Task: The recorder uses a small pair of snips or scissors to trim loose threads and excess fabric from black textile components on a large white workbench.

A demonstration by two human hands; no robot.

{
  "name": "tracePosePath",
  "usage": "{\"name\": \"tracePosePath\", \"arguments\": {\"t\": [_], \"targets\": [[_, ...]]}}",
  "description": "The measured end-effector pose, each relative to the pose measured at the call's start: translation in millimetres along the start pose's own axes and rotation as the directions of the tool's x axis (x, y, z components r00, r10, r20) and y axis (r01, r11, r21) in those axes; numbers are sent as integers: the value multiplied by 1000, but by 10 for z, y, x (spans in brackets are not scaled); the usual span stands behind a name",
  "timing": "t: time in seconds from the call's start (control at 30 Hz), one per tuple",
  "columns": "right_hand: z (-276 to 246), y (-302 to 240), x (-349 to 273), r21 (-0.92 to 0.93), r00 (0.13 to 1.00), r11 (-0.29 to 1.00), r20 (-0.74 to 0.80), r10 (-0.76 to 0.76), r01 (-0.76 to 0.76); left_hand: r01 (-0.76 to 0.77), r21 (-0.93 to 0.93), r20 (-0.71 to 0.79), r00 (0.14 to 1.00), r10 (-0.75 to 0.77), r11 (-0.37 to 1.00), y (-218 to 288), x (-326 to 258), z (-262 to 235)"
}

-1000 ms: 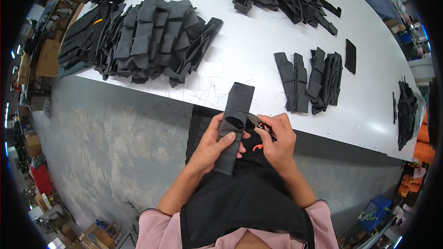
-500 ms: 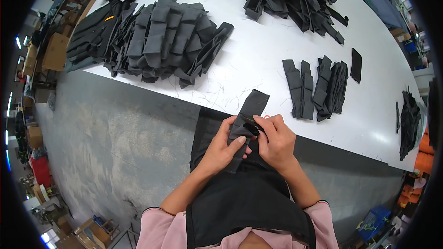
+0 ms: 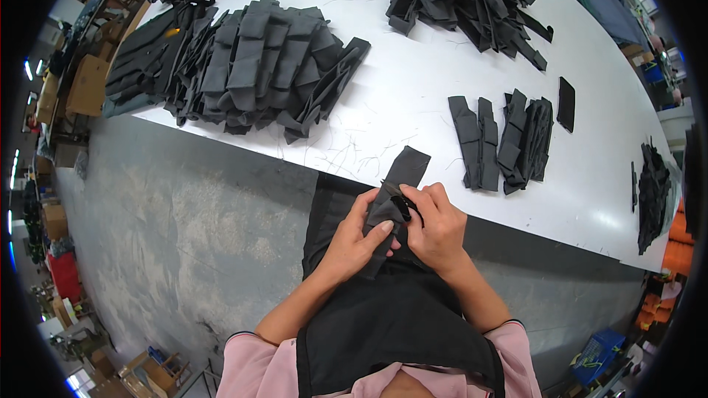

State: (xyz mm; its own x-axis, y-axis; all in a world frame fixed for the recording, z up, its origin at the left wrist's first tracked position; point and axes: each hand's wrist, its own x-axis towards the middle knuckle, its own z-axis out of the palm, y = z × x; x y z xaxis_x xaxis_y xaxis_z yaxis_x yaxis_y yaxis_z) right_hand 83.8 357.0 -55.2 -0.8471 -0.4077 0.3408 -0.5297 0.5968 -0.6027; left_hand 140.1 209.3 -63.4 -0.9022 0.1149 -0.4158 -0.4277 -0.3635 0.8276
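Both hands (image 3: 398, 232) clamped on long dark-grey fabric strip (image 3: 402, 177) at white table (image 3: 413, 96) edge, 6 o'clock — soft, light, floppy; best pinched mid-length. Small black tool (image 3: 400, 206) in right — likely snips.

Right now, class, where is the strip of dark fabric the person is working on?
In the head view, the fabric strip sits low centre, pinched between the left hand and right hand, its upper end lying over the white table's near edge.
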Motion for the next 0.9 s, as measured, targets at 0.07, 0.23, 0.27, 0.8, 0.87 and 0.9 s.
{"name": "tracePosePath", "arguments": {"t": [0.07,0.23,0.27,0.8,0.87,0.9], "targets": [[32,33,19,-17,999,1000,-45,-27,26,6,-17,3,1000,-6,1000,4,31,-10],[103,75,14,230,991,965,-23,133,-124,20,-16,3,1000,-20,1000,-5,48,-58],[110,57,22,282,986,946,4,167,-161,8,-13,-9,1000,-8,1000,-23,16,-61],[-3,36,82,285,998,956,16,63,-65,18,307,23,999,-26,951,62,-57,-124],[20,-1,145,341,997,938,-17,72,-62,0,426,72,997,-34,905,16,-9,-156],[32,30,173,259,1000,966,-9,21,-17,7,442,89,995,-52,897,-10,19,-154]]}}
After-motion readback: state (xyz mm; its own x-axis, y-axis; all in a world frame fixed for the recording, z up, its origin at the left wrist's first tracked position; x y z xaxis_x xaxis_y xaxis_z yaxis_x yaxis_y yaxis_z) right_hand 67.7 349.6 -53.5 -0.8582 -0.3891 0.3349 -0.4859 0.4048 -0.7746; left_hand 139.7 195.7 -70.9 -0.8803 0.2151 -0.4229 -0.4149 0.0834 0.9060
